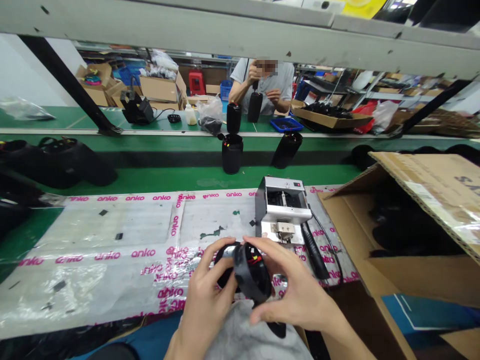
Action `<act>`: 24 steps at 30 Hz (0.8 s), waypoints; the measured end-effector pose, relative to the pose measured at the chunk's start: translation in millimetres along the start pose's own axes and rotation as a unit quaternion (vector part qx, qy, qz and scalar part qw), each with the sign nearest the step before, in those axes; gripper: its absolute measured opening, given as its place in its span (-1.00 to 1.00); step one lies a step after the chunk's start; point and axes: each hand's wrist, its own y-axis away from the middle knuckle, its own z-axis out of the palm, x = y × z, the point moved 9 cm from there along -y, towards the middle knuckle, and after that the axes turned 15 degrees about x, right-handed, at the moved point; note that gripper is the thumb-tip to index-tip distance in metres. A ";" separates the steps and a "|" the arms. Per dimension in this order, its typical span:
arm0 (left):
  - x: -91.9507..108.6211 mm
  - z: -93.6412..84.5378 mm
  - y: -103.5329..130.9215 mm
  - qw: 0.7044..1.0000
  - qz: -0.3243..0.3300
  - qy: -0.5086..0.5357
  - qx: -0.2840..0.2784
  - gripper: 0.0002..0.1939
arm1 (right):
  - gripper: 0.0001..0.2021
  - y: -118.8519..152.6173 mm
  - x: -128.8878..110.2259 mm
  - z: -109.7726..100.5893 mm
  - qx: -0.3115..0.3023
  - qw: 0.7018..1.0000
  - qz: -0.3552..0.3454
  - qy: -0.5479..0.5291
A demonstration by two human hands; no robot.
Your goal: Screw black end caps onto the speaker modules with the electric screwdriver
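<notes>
Near the bottom centre, a black round housing point(252, 274) with red and yellow wires inside its open end is held between both hands. My left hand point(210, 287) has its fingers wrapped on a dark round part point(224, 255) against the housing's left side. Around the housing's right side and rim curve the fingers and thumb of my right hand point(296, 285). Just beyond the hands stands a silver machine point(282, 200) with a black-handled tool point(314, 250) beside it. Part of the housing is hidden by my fingers.
Tape printed in pink covers the mat point(138, 225). Black cylinders point(232, 155) stand on the green bench. An open carton point(356, 220) with black items is at right, black cylindrical housings point(75, 160) at left. A person point(277, 82) works across the bench. A shelf beam point(240, 37) crosses overhead.
</notes>
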 end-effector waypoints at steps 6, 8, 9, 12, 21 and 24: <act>-15.3 1.3 13.7 0.997 -0.059 0.022 0.039 -0.67 | 0.05 0.1 3.8 7.5 0.095 0.992 -0.080 0.019; -16.9 1.7 17.1 0.997 -0.066 0.020 0.028 -0.71 | 0.05 1.8 10.3 7.8 0.113 0.991 -0.074 0.011; -18.0 0.7 17.9 0.997 -0.071 0.020 0.029 -0.74 | 0.06 2.7 12.7 8.1 0.116 0.991 -0.072 0.006; -20.3 -3.8 17.6 0.995 -0.086 0.020 0.056 -0.81 | 0.07 4.9 15.9 7.1 0.123 0.990 -0.073 -0.005; -21.6 8.5 20.6 0.994 -0.104 0.044 -0.005 -0.74 | 0.10 15.2 14.2 9.0 0.187 0.975 -0.120 0.030; -28.2 1.8 23.9 0.988 -0.136 0.073 -0.030 -0.78 | 0.13 18.9 12.6 14.3 0.204 0.968 -0.125 0.082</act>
